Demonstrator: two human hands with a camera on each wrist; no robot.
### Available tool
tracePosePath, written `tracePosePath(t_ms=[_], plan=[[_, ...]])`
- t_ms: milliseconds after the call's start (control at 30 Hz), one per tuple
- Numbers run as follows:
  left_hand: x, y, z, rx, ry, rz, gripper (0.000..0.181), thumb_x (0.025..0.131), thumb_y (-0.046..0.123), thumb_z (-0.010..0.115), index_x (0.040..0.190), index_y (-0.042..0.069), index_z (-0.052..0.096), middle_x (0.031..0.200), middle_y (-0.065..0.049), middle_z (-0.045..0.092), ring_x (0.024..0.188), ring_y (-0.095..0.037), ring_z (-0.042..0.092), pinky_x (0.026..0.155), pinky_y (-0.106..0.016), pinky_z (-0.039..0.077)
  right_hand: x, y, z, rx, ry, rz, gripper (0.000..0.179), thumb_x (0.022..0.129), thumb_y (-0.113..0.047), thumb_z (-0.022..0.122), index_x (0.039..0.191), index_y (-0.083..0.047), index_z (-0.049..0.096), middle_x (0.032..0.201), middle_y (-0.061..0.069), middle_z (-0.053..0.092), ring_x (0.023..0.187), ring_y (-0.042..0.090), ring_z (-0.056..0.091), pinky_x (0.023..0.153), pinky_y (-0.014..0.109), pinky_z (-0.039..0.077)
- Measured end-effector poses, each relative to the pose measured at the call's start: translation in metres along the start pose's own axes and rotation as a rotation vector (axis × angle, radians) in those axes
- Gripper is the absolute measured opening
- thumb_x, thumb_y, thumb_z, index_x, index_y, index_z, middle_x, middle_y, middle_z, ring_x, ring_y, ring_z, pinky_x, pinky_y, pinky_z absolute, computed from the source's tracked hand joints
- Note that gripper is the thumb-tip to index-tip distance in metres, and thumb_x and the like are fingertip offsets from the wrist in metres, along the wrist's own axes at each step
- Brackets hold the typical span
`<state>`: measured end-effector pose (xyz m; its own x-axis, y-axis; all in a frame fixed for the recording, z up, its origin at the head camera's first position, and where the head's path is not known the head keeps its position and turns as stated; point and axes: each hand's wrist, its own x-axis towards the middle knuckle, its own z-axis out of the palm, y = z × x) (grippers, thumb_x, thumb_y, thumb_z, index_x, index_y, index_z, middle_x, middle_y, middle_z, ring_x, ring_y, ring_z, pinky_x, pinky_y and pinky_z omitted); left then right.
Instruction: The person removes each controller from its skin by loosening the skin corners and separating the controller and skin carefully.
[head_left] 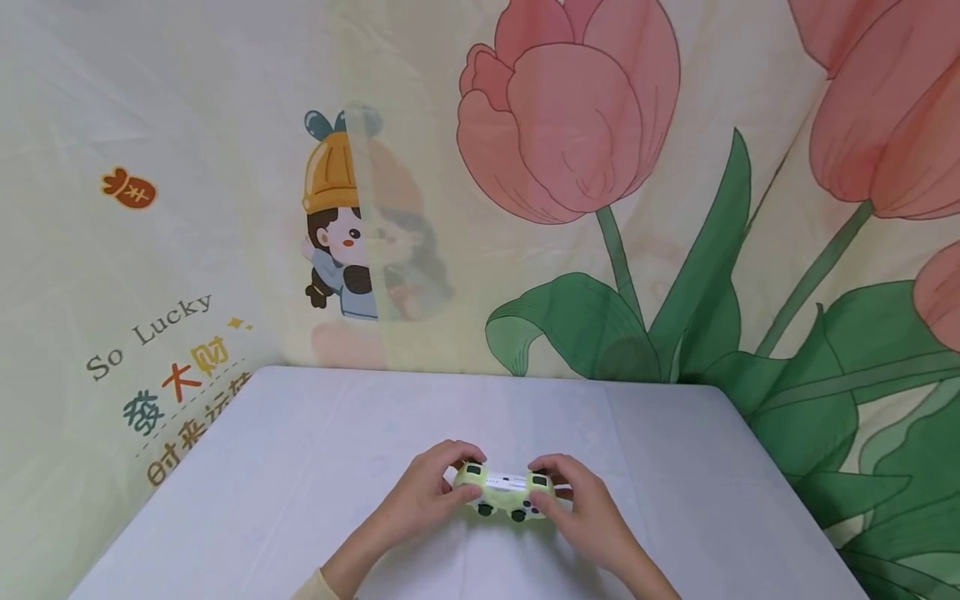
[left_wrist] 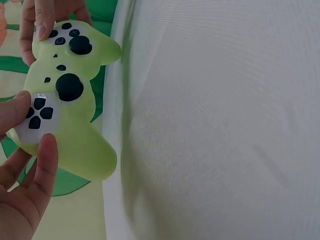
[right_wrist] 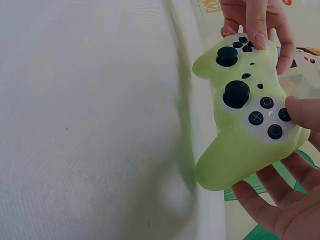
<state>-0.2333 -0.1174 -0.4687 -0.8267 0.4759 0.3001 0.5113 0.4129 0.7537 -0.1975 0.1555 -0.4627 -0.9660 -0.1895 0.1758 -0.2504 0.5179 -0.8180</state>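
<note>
A light green game controller (head_left: 497, 498) with black thumbsticks and buttons is held between both hands near the front middle of the table. My left hand (head_left: 431, 486) grips its left end, the thumb by the directional pad (left_wrist: 40, 114) and the other fingers around the far edge and underneath. At the other end, my right hand (head_left: 581, 504) grips with its thumb on the round face buttons (right_wrist: 266, 117). In the right wrist view, the controller (right_wrist: 235, 125) shows both thumbsticks and its front face. Parts of the fingers behind it are hidden.
A white cloth-covered table (head_left: 360, 425) spreads around the hands. Behind it hangs a fabric backdrop (head_left: 435, 350) printed with tulips, a cartoon child and lettering, reaching down past the table's left and right edges.
</note>
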Motion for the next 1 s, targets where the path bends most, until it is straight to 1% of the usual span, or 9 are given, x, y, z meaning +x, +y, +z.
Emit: tracePosePath(t_ms=[133,267,367,533,600,733,900,1000], plan=[[0.001,0.000,-0.002,0.027,-0.011,0.016,0.041,0.094,0.017,0.082,0.131,0.027,0.066,0.120,0.012,0.067,0.104,-0.010,0.061,0.071,-0.025,0.058,0.000,0.001,0.000,0.014,0.007,-0.010,0.032,0.095,-0.016,0.082,0.124,-0.014,0.069,0.121,-0.002,0.069,0.108,0.022,0.066,0.093,0.039,0.060],[0.003,0.001,-0.004,0.047,-0.025,0.021,0.041,0.094,0.017,0.082,0.132,0.025,0.068,0.121,0.011,0.066,0.104,-0.010,0.060,0.072,-0.025,0.057,0.001,0.001,0.000,0.006,0.012,-0.010,0.032,0.093,-0.015,0.083,0.122,-0.015,0.069,0.119,-0.004,0.069,0.108,0.021,0.066,0.093,0.042,0.061],[0.004,0.000,-0.005,0.048,-0.037,0.024,0.040,0.094,0.017,0.082,0.131,0.024,0.068,0.121,0.011,0.066,0.105,-0.010,0.060,0.073,-0.025,0.058,0.001,0.001,0.001,-0.015,0.016,-0.012,0.032,0.092,-0.016,0.084,0.121,-0.018,0.070,0.118,-0.006,0.068,0.107,0.019,0.065,0.093,0.042,0.061],[0.003,-0.002,-0.006,0.033,-0.080,0.014,0.038,0.094,0.021,0.083,0.129,0.026,0.069,0.121,0.011,0.065,0.107,-0.011,0.060,0.074,-0.026,0.059,0.001,0.001,0.001,-0.036,0.002,-0.020,0.032,0.091,-0.016,0.086,0.118,-0.018,0.070,0.116,-0.007,0.068,0.105,0.018,0.063,0.091,0.040,0.061],[0.002,-0.003,-0.007,0.035,-0.095,0.007,0.038,0.094,0.023,0.083,0.129,0.029,0.069,0.121,0.011,0.065,0.107,-0.010,0.060,0.074,-0.026,0.059,0.000,0.001,0.001,-0.041,-0.007,-0.028,0.031,0.091,-0.017,0.086,0.118,-0.018,0.071,0.116,-0.008,0.068,0.104,0.017,0.062,0.091,0.040,0.061],[0.002,-0.004,-0.009,0.053,-0.113,0.010,0.037,0.093,0.025,0.083,0.127,0.030,0.069,0.120,0.011,0.065,0.107,-0.009,0.060,0.074,-0.025,0.058,-0.001,0.003,0.001,-0.041,-0.019,-0.041,0.031,0.091,-0.019,0.086,0.118,-0.018,0.071,0.116,-0.009,0.067,0.104,0.017,0.062,0.091,0.040,0.061],[0.005,-0.003,-0.010,0.092,-0.131,0.019,0.032,0.094,0.029,0.083,0.123,0.031,0.070,0.115,0.013,0.064,0.103,-0.007,0.060,0.074,-0.024,0.057,-0.001,0.004,0.001,-0.038,-0.027,-0.044,0.031,0.092,-0.022,0.086,0.118,-0.018,0.071,0.115,-0.009,0.068,0.104,0.016,0.062,0.091,0.042,0.061],[0.007,-0.003,-0.011,0.116,-0.137,0.040,0.028,0.094,0.031,0.082,0.118,0.032,0.069,0.110,0.015,0.065,0.099,-0.006,0.060,0.072,-0.024,0.056,0.000,0.005,0.000,-0.034,-0.043,-0.044,0.031,0.092,-0.025,0.085,0.119,-0.018,0.071,0.115,-0.009,0.068,0.104,0.016,0.063,0.091,0.043,0.061]])
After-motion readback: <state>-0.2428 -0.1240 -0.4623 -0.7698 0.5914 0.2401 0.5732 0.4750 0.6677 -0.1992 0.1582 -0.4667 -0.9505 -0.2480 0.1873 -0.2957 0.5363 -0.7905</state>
